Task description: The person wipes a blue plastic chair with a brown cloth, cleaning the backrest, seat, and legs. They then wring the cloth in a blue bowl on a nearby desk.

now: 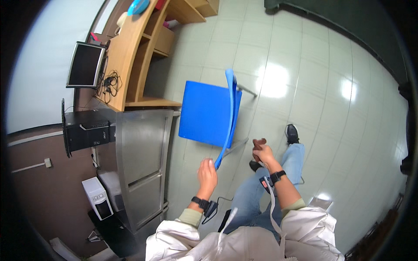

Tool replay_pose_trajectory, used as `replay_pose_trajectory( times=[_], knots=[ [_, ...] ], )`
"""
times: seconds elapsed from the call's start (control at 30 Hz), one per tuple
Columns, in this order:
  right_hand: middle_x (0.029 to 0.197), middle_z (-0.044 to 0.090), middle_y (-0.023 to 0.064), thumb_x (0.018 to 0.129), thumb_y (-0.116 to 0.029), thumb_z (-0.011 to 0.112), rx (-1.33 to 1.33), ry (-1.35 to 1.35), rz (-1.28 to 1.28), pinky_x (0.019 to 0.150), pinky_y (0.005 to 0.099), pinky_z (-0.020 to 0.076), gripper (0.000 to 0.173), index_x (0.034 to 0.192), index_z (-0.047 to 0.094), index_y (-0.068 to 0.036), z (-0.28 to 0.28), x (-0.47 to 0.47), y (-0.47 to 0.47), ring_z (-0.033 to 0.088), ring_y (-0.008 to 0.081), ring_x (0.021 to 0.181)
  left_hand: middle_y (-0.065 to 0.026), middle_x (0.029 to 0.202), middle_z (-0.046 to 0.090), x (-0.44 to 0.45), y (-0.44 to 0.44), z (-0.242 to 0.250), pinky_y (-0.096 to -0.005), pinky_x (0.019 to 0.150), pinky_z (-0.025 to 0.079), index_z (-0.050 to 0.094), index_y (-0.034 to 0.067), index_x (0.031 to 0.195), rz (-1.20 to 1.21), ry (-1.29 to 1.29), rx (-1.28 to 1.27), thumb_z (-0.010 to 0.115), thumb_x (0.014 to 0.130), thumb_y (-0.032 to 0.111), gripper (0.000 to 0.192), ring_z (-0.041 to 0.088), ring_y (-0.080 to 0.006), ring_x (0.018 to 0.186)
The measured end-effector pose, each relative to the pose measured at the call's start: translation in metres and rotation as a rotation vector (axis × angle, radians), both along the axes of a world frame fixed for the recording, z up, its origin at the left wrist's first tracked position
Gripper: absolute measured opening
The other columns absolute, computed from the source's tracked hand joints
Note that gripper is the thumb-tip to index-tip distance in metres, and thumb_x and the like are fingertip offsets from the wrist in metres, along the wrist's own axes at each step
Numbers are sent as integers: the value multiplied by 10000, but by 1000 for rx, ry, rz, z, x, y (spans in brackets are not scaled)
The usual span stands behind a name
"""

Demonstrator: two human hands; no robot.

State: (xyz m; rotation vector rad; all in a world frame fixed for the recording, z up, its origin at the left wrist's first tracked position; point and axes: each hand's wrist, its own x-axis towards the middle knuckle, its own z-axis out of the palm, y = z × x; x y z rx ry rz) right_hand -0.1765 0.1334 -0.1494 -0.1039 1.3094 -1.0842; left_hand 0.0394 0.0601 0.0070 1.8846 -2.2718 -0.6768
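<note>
A blue plastic chair with metal legs stands on the floor before me, its curved backrest towards my right. My left hand is at the near end of the backrest, fingers close together. Whether it grips that edge or only lies beside it, I cannot tell. In my right hand is a crumpled brown thing, perhaps a cloth; its ends stick out of my fist above my legs. Each wrist wears a black strap with a small device.
Left of the chair stand a wooden desk with a monitor and tangled cables, and a metal cabinet beside a black computer tower. A white appliance sits lower left. Pale tiled floor stretches right towards a dark covered piece.
</note>
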Motion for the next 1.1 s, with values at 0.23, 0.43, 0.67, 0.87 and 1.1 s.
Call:
replay_pose_trajectory(
  times=[0.23, 0.43, 0.67, 0.87, 1.1],
  knots=[
    [891, 650, 55, 969, -167, 537, 213, 21, -88, 695, 325, 482, 214, 1026, 640, 11, -22, -125, -6, 600, 142, 786, -238, 1122, 558, -120, -48, 41, -490, 906, 414, 558, -24, 1135, 58, -80, -126, 510, 947, 191, 290, 534, -415, 1051],
    [1091, 638, 24, 1002, -248, 518, -31, 109, 2, 885, 283, 447, 353, 1265, 559, -17, 20, -220, -68, 575, 115, 993, -246, 1096, 607, -234, -166, 13, -466, 916, 427, 599, -12, 1106, 496, 135, -22, 367, 1001, 342, 436, 550, -423, 1048],
    [1136, 612, 5, 1005, -236, 524, -361, -171, 127, 925, 284, 439, 371, 1314, 526, -31, 77, -227, -177, 554, 104, 1042, -194, 1133, 646, -264, -173, -12, -502, 899, 428, 646, 68, 1091, 870, -117, 65, 281, 972, 360, 482, 571, -406, 1067],
    [1366, 482, 90, 971, -189, 556, -614, 287, 469, 1041, 375, 351, 302, 1212, 595, -11, 106, -155, -239, 460, 245, 1183, -162, 1015, 671, -258, -165, -22, -518, 783, 456, 640, 76, 970, 756, -192, 124, 345, 960, 318, 381, 609, -402, 919],
    [1061, 615, 127, 896, -128, 586, -741, 656, 856, 953, 407, 338, 134, 964, 664, -43, 122, -147, -288, 448, 323, 1065, -143, 902, 657, -267, -156, -31, -485, 664, 489, 623, 56, 878, 809, -161, -44, 491, 919, 215, 211, 615, -352, 822]
  ],
)
